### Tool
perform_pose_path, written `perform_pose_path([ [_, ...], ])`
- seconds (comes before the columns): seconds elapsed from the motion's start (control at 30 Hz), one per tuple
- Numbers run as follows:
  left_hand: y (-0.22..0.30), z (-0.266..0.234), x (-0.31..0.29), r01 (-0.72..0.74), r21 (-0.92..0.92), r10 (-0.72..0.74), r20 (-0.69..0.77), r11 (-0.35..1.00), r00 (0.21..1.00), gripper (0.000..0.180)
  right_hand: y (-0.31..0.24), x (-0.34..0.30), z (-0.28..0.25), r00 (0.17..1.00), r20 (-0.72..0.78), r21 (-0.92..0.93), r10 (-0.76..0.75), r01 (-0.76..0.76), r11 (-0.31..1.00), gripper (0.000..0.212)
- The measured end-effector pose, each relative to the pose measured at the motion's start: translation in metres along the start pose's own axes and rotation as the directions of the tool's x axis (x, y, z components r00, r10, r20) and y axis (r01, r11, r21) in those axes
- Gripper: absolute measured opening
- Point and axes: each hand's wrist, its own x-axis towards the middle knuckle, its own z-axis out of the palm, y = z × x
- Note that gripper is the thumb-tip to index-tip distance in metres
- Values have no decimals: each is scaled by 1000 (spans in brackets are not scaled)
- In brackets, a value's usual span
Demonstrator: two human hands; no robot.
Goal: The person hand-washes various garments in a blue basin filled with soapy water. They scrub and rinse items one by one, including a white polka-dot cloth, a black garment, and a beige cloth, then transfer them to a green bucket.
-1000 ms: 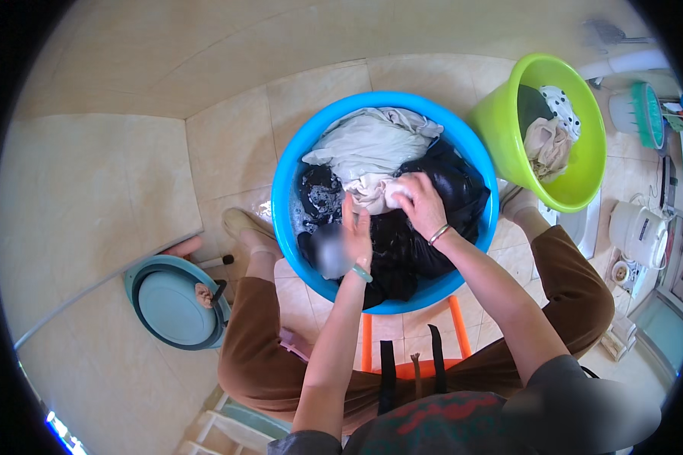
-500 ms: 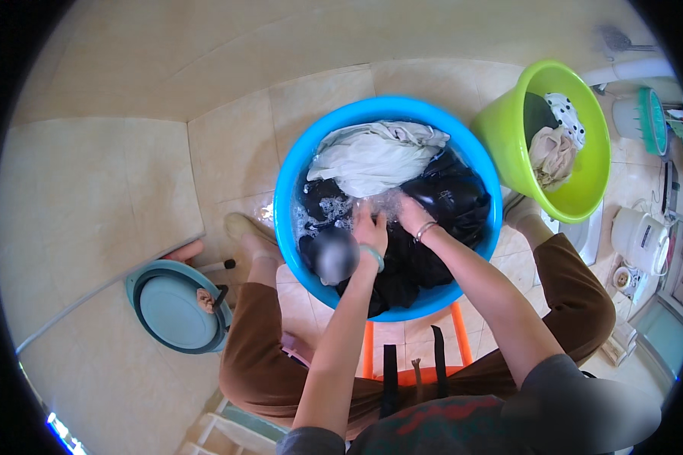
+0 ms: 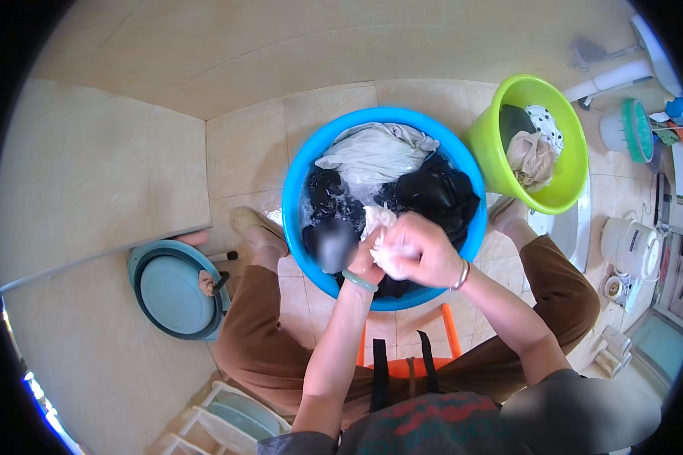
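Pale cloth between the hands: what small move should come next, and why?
Probably a squeeze of the pale cloth: it is bunched between the left hand and right hand, over the blue tub with its glistening dark clothes.

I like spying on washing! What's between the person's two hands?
A bunched, pale cloth lies between the left hand and the right hand, over the blue tub. The head view shows it.
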Motion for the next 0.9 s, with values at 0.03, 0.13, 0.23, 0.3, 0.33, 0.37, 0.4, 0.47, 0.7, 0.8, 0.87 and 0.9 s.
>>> perform_pose_path([
  [0.03, -2, 7, -3, -130, 36, 118, 229, 991, 966, 35, 4, 0, -3, 982, -99, 18, 158, -157, 987, 30],
  [0.13, -4, 58, -16, -106, -68, 120, 251, 992, 961, 62, 40, 3, -3, 951, -243, 25, 192, -192, 981, 38],
  [0.23, -11, 74, -23, -97, 85, 76, 217, 992, 973, 62, 54, 2, 6, 889, -181, 237, 421, -376, 896, 36],
  [0.3, -9, 71, -35, 85, 240, -107, 80, 967, 991, 52, 45, 5, 5, 826, -53, 245, 561, -534, 810, 35],
  [0.33, -10, 66, -37, 109, 224, -142, 136, 968, 981, 49, 51, 4, 6, 851, -71, 145, 521, -508, 849, 37],
  [0.37, -11, 61, -37, 134, 210, -175, 193, 969, 965, 46, 51, 7, 4, 855, -10, 135, 519, -513, 848, 37],
  [0.4, -13, 59, -34, 113, 154, -133, 128, 982, 983, 35, 48, 11, 1, 854, 51, 123, 518, -520, 845, 36],
  [0.47, -13, 50, -29, 95, 165, -125, 181, 982, 975, 30, 53, 12, -3, 822, 208, 141, 530, -561, 816, 41],
  [0.7, -16, 78, -32, 191, -265, -72, 401, 945, 913, 30, 64, -8, -5, 913, 314, 909, 260, -368, 194, 83],
  [0.8, -24, 92, -38, 223, -422, -46, 390, 879, 920, 48, 46, -3, 11, 954, 239, 971, 182, -236, -36, 91],
  [0.87, -29, 84, -37, 385, -495, -44, 569, 779, 821, 48, 44, -1, 14, 968, 202, 977, 149, -189, -94, 82],
  [0.9, -29, 87, -39, 474, -508, -34, 655, 719, 755, 47, 51, -1, 12, 972, 200, 976, 124, -185, -118, 73],
])
